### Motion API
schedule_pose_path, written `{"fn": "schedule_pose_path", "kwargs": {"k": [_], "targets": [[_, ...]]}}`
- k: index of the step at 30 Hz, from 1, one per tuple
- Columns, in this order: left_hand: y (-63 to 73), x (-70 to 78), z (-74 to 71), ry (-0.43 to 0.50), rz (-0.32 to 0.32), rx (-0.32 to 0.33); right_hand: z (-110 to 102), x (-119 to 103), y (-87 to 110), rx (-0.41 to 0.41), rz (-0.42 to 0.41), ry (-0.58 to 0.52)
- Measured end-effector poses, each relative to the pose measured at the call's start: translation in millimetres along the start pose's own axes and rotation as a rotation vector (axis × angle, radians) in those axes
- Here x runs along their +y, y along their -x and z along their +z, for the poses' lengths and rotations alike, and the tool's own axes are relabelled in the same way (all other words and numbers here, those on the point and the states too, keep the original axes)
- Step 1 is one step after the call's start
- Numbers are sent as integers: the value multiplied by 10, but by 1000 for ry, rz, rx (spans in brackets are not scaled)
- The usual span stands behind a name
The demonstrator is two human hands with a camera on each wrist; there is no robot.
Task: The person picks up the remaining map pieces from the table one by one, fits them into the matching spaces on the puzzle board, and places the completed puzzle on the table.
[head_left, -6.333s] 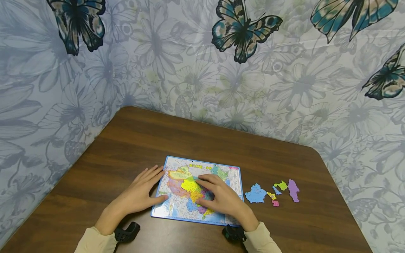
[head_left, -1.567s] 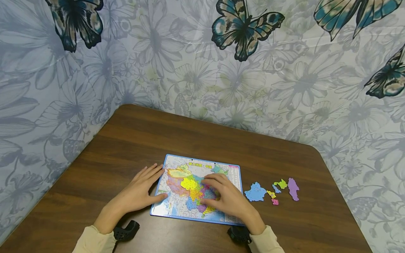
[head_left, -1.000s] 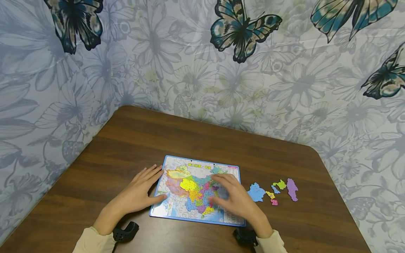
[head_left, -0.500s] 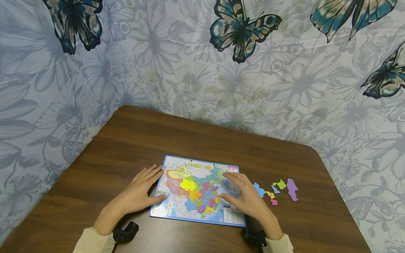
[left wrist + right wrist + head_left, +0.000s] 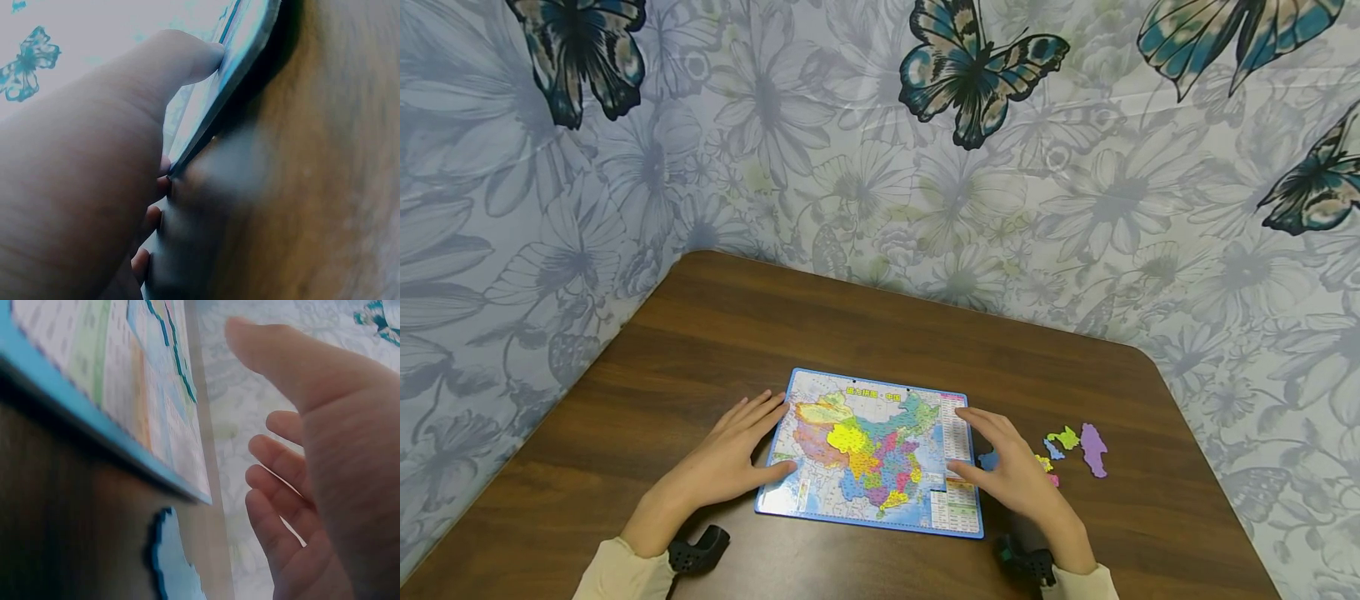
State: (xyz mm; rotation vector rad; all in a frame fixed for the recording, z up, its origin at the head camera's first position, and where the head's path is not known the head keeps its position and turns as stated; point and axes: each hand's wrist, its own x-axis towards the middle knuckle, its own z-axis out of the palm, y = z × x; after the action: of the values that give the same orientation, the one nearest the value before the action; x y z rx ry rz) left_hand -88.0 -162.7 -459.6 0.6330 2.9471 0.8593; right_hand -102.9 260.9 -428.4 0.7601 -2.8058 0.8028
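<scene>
A map puzzle board (image 5: 820, 500) with a blue rim lies on the table, bearing a coloured map made of pieces. My left hand (image 5: 718, 462) rests at its left side, thumb on the board's surface and fingers spread along the edge, as the left wrist view (image 5: 219, 56) also bears out. Over the board's right edge hovers my right hand (image 5: 1011, 467), fingers apart and holding nothing. Beneath it a blue puzzle piece (image 5: 988, 460) is mostly hidden; the right wrist view shows this blue piece (image 5: 175, 562) flat beside the board.
Right of the right hand lie a purple piece (image 5: 1093, 450), a green piece (image 5: 1064, 437) and a small blue piece (image 5: 1053, 450). A yellow piece (image 5: 1043, 462) and a pink piece (image 5: 1055, 480) are partly covered by that hand. The wooden table (image 5: 880, 325) meets a patterned wall.
My right hand has moved right, from over the map's middle to the board's right edge, uncovering the map and covering the large blue piece. The left hand has stayed put.
</scene>
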Motion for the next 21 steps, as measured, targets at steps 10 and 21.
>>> {"fn": "schedule_pose_path", "kwargs": {"k": [10, 21], "targets": [[-13, -8, 6, -2, 2, -2, -106, 144, 89, -13, 71, -21], [-19, -17, 18, -3, 7, -3, -174, 260, 172, -50, 143, -30]]}}
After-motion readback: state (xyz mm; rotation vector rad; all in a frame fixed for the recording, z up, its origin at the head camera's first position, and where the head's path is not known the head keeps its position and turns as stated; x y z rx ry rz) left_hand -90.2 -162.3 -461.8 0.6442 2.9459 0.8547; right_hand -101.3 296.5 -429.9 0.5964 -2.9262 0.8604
